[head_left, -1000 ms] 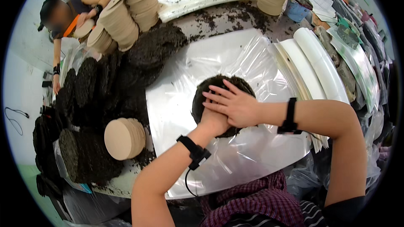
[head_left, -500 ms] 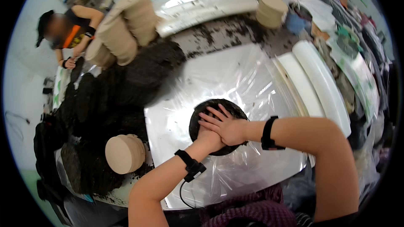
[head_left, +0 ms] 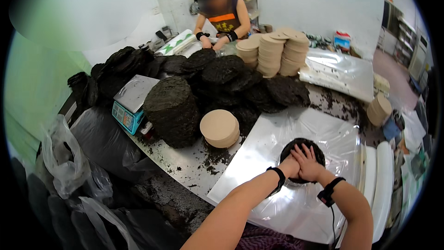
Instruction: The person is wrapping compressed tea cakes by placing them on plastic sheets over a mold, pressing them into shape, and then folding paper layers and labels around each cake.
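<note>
My right hand lies over my left hand, and both rest on a dark, flaky round cake that looks like dried seaweed. The right fingers are spread toward its far side. Most of the left fingers are hidden beneath the right hand. Under the cake is a glossy clear plastic sheet spread on the table. To the left stands a short stack of beige round discs, beside a tall stack of dark cakes.
A teal scale stands at the left table edge. Dark cakes heap across the middle, before taller beige disc stacks. Across the table, a person works with both hands. White rolls lie at right; plastic bags at left.
The view has swung to the left, bringing the scale and the tall dark stack into clear sight. My hands stay one over the other on the dark cake.
</note>
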A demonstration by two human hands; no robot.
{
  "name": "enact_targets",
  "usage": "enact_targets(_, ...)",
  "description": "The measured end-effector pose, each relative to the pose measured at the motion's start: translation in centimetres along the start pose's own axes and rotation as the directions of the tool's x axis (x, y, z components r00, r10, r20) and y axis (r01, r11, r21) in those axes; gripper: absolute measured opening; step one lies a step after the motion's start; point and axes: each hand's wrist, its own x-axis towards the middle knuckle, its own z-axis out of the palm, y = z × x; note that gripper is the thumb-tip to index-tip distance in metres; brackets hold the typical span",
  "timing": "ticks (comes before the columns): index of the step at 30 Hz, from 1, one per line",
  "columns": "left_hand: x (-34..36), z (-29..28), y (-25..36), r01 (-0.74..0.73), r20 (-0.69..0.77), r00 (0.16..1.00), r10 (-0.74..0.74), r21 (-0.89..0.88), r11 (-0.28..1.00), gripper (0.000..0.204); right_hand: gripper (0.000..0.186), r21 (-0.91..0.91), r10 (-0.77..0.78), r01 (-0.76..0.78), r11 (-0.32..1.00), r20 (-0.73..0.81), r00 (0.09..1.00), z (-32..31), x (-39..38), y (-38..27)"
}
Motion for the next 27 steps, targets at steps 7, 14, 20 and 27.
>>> enact_targets(7, 0.4, -1.0, -1.0, -0.016, 0.097, 0.995, 0.015, 0.002, 1.0, 0.06, 0.083, 0.061, 0.009, -0.015, 0.998, 0.105, 0.994, -2.2, 1.9, -0.8)
enact_targets(14, 1.4, -0.3, -2.8, -0.058, 0.19, 0.979, 0.08, -0.122, 0.991, 0.077, 0.087, 0.065, 0.009, -0.025, 0.998, 0.231, 0.973, -2.2, 4.1, -0.1)
enact_targets(20, 2.8, -0.2, -6.3, -0.068, 0.272, 0.957, 0.098, -0.117, 0.991, 0.078, 0.085, 0.03, 0.014, -0.022, 0.999, 0.245, 0.969, -2.2, 9.6, 1.2)
enact_targets(27, 3.1, 1.5, -8.0, -0.131, 0.225, 0.962, 0.156, -0.122, 0.984, 0.079, 0.081, 0.027, 0.076, -0.084, 0.996, 0.224, 0.972, -0.7, 11.9, 0.5)
